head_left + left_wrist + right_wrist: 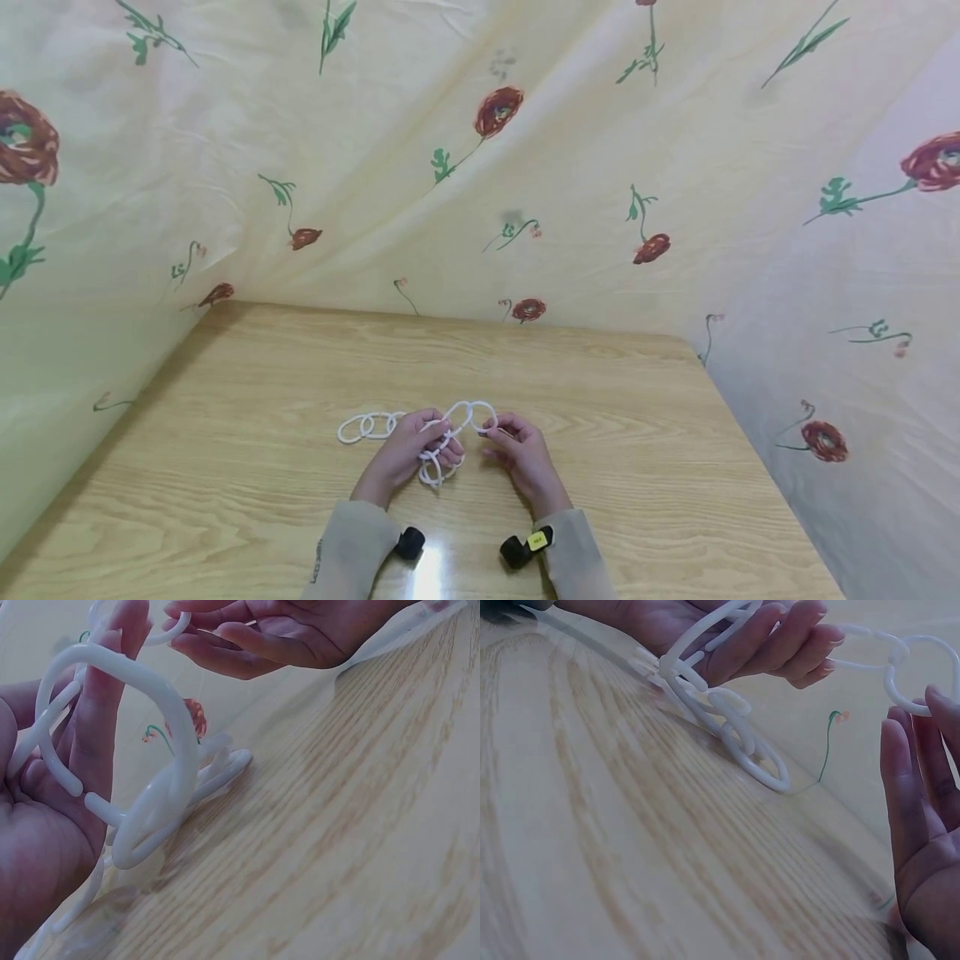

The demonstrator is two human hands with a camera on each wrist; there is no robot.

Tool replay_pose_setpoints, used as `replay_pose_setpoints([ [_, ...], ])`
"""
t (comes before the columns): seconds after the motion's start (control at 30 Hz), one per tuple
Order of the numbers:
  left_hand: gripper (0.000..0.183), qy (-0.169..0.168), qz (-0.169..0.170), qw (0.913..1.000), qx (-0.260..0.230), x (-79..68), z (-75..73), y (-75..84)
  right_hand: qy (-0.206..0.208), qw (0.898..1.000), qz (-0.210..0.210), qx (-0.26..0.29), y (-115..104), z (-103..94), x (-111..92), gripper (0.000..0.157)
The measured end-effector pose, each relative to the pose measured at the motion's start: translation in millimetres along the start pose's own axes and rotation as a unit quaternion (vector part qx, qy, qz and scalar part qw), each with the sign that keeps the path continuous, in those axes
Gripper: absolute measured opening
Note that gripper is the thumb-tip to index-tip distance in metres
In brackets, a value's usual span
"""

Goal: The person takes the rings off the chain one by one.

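Note:
A chain of white plastic links (pixel 161 690) runs through my left hand (pixel 405 454), whose fingers and thumb grip it. Several links hang below that palm, and one shows a gap between its ends in the left wrist view. From the left fingers the chain stretches across to my right hand (pixel 527 458). There the thumb and fingertips pinch the end link (pixel 955 664), while the other right fingers are loosely bent. Past the left hand, more links (pixel 340 432) trail to the left on the table.
The wooden table (pixel 645 500) spreads around both hands. A cream cloth (pixel 360 150) printed with red flowers stands behind the table and along its sides. Each wrist wears a small black camera (pixel 410 543).

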State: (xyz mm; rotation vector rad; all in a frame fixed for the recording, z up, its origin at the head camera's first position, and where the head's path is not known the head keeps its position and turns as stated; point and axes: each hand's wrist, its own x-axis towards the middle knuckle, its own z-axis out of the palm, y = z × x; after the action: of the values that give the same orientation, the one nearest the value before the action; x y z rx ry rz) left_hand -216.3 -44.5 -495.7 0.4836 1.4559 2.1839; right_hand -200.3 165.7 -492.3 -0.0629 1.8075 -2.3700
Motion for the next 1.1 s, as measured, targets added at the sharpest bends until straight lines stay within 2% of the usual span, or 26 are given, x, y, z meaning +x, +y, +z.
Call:
replay_pose_setpoints([
  [0.13,0.015,0.0,0.004,1.0,0.002,1.4,-1.0,-0.8,0.011,1.0,-0.001,-0.004,-0.1,0.9,0.5,0.029],
  [0.5,0.013,0.034,-0.009,0.9994,-0.001,1.9,-1.5,1.0,0.018,0.999,-0.023,-0.019,-0.1,6.6,1.4,0.021],
  [0.77,0.014,0.057,-0.015,0.9983,-0.005,1.0,0.8,2.0,0.029,0.999,-0.002,-0.019,-1.5,8.4,0.7,0.021],
  [1.1,0.013,0.066,-0.019,0.9976,-0.003,3.1,2.2,0.2,0.012,0.999,0.014,-0.031,-3.5,5.8,-1.6,0.014],
])
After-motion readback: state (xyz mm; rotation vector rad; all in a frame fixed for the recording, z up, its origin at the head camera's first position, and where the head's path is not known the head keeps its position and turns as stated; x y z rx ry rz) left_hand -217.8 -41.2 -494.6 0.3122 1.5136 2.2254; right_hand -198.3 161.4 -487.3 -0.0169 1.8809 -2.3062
